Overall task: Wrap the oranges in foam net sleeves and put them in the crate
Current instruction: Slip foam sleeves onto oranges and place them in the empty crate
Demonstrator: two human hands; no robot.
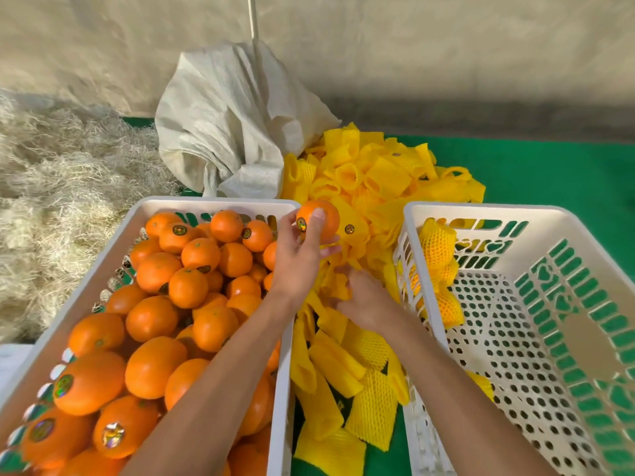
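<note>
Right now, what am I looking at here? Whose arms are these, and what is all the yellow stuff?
There is no machine: a person wears a camera on the head, looking down at their own arms. The left hand holds one orange above the sleeves, yellow foam nets piled on the green mat. The right hand reaches into that pile. The left crate is full of bare oranges; the right crate holds a few wrapped oranges. Behind lie a white sack and pale straw.
</note>
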